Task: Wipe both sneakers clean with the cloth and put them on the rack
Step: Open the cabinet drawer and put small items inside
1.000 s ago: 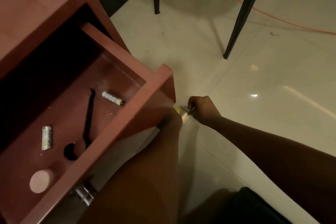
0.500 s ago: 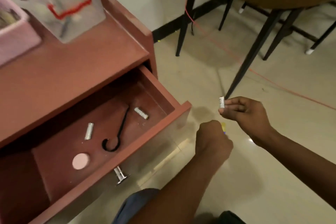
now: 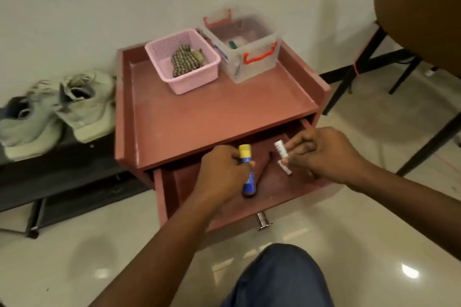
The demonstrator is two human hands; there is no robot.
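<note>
Left hand (image 3: 222, 174) and right hand (image 3: 324, 154) now up from the floor, over open drawer (image 3: 294, 192), sneakers (image 3: 82, 104) side by side on rack (image 3: 62, 159) at left, cloth (image 3: 187, 61) in pink basket (image 3: 159, 47) on cabinet (image 3: 212, 112), blue-yellow tube (image 3: 249, 182) gripped in left hand, battery (image 3: 281, 149) pinched in right fingers.

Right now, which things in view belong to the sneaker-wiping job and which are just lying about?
Job: pale green sneakers, checked cloth in the pink plastic basket, black rack.
Not the job: blue-and-yellow tube, white battery, clear plastic box, red-brown cabinet.
</note>
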